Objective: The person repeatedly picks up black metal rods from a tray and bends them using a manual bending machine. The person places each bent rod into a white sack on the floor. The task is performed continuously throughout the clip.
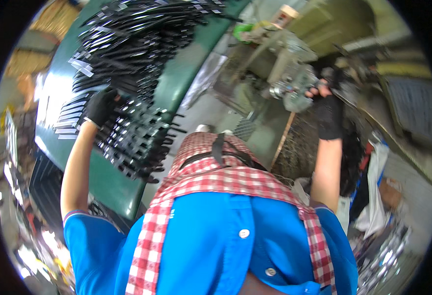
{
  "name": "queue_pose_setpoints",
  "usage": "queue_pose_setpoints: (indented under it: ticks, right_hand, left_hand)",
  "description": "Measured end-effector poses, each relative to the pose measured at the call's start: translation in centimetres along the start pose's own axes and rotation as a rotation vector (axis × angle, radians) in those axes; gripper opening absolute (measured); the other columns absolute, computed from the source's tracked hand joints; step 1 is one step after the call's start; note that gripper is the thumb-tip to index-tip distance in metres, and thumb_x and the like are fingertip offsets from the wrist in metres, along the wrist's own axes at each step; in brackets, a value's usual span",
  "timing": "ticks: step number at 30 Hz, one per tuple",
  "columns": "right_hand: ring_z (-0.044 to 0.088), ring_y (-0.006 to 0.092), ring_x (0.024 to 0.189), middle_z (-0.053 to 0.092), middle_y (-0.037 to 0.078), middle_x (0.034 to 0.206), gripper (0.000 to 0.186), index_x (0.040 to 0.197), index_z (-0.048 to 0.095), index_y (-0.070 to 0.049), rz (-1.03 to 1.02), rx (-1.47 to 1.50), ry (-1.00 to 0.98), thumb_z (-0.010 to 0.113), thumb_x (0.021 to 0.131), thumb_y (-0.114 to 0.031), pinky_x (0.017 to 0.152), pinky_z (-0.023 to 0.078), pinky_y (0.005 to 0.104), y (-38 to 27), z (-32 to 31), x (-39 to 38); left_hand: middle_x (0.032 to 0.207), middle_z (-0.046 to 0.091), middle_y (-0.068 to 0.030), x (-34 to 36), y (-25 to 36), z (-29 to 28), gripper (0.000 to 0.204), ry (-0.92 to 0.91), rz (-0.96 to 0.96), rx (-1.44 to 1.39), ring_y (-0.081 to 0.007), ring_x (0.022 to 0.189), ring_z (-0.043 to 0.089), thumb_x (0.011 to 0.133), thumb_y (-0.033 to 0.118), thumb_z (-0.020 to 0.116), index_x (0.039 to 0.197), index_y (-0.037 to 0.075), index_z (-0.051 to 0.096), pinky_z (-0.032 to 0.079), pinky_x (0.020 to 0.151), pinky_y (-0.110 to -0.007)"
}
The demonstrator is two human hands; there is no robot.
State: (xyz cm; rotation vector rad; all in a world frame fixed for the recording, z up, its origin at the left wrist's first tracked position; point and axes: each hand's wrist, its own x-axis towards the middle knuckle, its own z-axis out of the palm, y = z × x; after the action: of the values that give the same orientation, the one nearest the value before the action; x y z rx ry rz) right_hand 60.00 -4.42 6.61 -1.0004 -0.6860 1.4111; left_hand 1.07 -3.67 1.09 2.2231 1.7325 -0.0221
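Note:
My left hand [103,107], in a dark fingerless glove, rests among long black strips [137,46] piled on a green table [191,64]. Its fingers are curled in, and whatever they grip is hidden. Beside and below this hand lie rows of black pieces with shiny metal-like ends [137,135], some jutting past the table's edge. Away to the right, my right hand [328,105], gloved in black too, reaches to a greenish machine [294,73]. Its bare fingertips are bent close against the machine's metal fittings; what lies between them is too small and blurred to make out.
Under the machine is a dark, dirty tray-like surface [294,147] with a thin wooden edge. A bright green object [243,32] and a pale container [285,15] stand at the back. White bags [373,196] lie at the right, a dark crate [49,182] at the left.

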Motion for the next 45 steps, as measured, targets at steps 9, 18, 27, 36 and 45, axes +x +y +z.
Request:
queue_pose_setpoints:
  ticks: [9,18,27,36,45]
  right_hand:
    - [0.064,0.0213,0.074,0.061,0.01,0.079,0.011,0.091,0.057,0.0,-0.134,-0.372,0.061,0.063,0.085,-0.007,0.073,0.053,0.0355,-1.0,3.5,-1.5]
    - [0.064,0.0186,0.072,0.061,0.007,0.082,0.012,0.09,0.057,-0.001,-0.277,-0.446,0.092,0.066,0.084,-0.006,0.07,0.053,0.0337,-0.3,3.9,-1.8]
    - [0.064,0.0178,0.067,0.064,0.007,0.073,0.008,0.088,0.061,0.001,-0.318,-0.522,0.254,0.062,0.084,-0.006,0.064,0.052,0.031,5.0,-3.4,2.3]
    - [0.061,0.0135,0.077,0.065,0.004,0.082,0.016,0.088,0.062,-0.004,-0.415,-1.051,0.575,0.072,0.076,-0.006,0.076,0.05,0.0292,8.8,-16.6,-2.0]
    - [0.04,0.0333,0.127,0.047,0.016,0.133,0.06,0.126,0.051,-0.014,0.468,-2.336,0.857,0.07,0.072,-0.035,0.106,0.031,0.0462,-1.6,-24.7,-13.9]
  left_hand:
    - [0.085,0.066,-0.0163,4.9,-3.8,1.3,0.024,-0.145,0.293,0.211,-0.0367,0.079,0.063,0.078,0.02,0.062,0.1,0.012,0.067,0.049,0.069,-0.045]
    - [0.103,0.062,-0.0143,5.0,-3.3,1.6,0.032,-0.09,0.414,0.288,-0.0333,0.089,0.061,0.069,0.017,0.068,0.101,0.012,0.066,0.05,0.071,-0.043]
    - [0.109,0.061,-0.0122,4.3,-0.1,0.5,0.046,-0.103,0.373,-0.1,-0.0333,0.093,0.06,0.069,0.011,0.068,0.114,0.012,0.057,0.05,0.075,-0.041]
    - [0.093,0.058,-0.0103,2.9,-3.6,1.5,0.036,0.151,0.462,0.316,-0.0317,0.086,0.055,0.075,0.002,0.059,0.11,0.011,0.058,0.046,0.076,-0.041]
    - [0.094,0.059,-0.0115,5.8,7.5,-3.1,0.041,0.231,0.521,0.205,-0.0321,0.084,0.058,0.077,0.0,0.061,0.116,0.012,0.058,0.049,0.071,-0.039]
